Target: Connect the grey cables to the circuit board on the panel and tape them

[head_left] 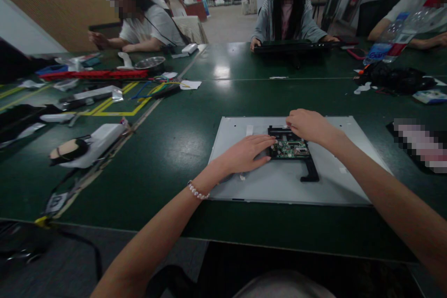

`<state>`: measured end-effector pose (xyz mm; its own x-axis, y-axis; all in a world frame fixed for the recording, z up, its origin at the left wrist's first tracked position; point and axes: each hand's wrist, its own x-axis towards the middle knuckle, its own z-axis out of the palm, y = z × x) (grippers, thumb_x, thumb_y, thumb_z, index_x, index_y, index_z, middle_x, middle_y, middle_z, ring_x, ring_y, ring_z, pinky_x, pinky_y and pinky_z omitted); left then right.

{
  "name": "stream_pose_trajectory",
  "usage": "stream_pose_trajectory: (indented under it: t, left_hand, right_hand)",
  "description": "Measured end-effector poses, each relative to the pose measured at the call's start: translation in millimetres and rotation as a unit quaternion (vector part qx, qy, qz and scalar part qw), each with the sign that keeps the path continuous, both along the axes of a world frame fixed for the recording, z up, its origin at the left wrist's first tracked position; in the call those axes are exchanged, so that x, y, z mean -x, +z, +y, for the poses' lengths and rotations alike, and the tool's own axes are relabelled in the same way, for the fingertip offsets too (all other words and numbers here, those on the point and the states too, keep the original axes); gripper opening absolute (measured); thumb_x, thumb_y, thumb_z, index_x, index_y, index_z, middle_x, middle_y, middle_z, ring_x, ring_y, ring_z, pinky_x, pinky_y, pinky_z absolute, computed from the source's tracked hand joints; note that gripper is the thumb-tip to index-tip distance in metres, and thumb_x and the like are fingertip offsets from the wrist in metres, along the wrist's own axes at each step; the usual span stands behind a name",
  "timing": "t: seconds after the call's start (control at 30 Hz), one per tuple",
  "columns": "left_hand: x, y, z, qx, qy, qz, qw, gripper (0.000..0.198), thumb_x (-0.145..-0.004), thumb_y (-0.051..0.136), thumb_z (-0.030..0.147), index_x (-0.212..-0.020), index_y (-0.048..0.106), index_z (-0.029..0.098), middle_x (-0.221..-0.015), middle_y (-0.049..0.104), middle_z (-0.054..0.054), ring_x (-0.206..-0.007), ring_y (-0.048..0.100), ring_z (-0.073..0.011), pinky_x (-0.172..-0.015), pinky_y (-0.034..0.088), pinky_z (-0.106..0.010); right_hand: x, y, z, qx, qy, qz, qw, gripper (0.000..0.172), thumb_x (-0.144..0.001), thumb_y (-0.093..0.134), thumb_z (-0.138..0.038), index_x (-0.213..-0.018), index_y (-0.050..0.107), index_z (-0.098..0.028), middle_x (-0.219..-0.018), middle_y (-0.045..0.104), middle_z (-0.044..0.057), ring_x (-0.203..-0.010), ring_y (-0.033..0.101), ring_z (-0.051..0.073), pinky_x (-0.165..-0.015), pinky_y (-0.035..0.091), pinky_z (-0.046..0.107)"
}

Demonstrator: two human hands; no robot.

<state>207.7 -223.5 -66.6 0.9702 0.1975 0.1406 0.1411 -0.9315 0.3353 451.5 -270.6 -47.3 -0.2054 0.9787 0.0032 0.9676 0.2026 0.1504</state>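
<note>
A flat grey-white panel (258, 186) lies on the green table in front of me. On it sits a green circuit board (291, 149) in a black plastic bracket (313, 170), whose arm reaches down to a hooked foot. My left hand (246, 152) rests flat with its fingers stretched out, the tips touching the board's left edge. At the bracket's upper right corner my right hand (307, 125) has its fingers pinched together. Whatever is between those fingertips is hidden. A small white strip of tape (249, 129) sticks to the panel near the bracket.
To the left lie a white device with a strap (94, 146), coloured wires (153, 91) and a red strip (94, 74). Plastic bottles (387, 39), a black bundle (398, 77) and a phone-like slab (421, 144) are on the right. A person across holds a dark panel (296, 46).
</note>
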Motion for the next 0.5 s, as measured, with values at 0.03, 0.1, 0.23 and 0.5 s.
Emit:
stream_pose_trajectory:
  t: [0.03,0.1,0.23,0.5]
  left_hand:
    - [-0.1,0.1,-0.1,-0.002,0.000,0.000,1.000,0.048,-0.093,0.053,0.027,-0.139,0.047,0.018,-0.145,0.049,-0.012,-0.134,0.044,-0.0236,-0.113,0.035,-0.044]
    - [0.0,-0.2,-0.1,-0.003,-0.001,-0.002,1.000,0.048,-0.093,0.052,0.028,-0.139,0.047,0.016,-0.145,0.048,-0.013,-0.134,0.044,-0.0237,-0.113,0.035,-0.043]
    - [0.3,-1.3,0.4,0.001,0.000,-0.004,1.000,0.048,-0.093,0.053,0.028,-0.140,0.046,0.018,-0.145,0.048,-0.012,-0.135,0.044,-0.0235,-0.114,0.034,-0.044]
    - [-0.3,-2.0,0.7,0.016,-0.001,-0.026,1.000,0.047,-0.091,0.056,0.026,-0.137,0.050,0.017,-0.142,0.051,-0.013,-0.131,0.048,-0.0237,-0.112,0.036,-0.045]
  right_hand:
    - [1.3,-1.4,-0.1,0.002,0.003,0.007,1.000,0.025,-0.090,0.046,-0.013,-0.097,0.070,-0.016,-0.102,0.068,0.014,-0.094,0.064,0.026,-0.070,0.048,0.032]
    - [3.3,-3.9,0.1,0.005,0.004,0.025,1.000,0.026,-0.089,0.047,-0.013,-0.098,0.071,-0.016,-0.103,0.069,0.013,-0.092,0.065,0.025,-0.070,0.048,0.032]
    - [2.3,-6.5,2.2,0.007,-0.010,0.054,0.998,0.026,-0.089,0.048,-0.015,-0.094,0.073,-0.018,-0.099,0.072,0.012,-0.087,0.067,0.025,-0.070,0.049,0.033]
    - [-5.5,-6.0,5.3,0.001,-0.033,0.056,0.998,0.027,-0.089,0.050,-0.021,-0.098,0.075,-0.021,-0.098,0.073,0.010,-0.088,0.067,0.025,-0.072,0.050,0.034]
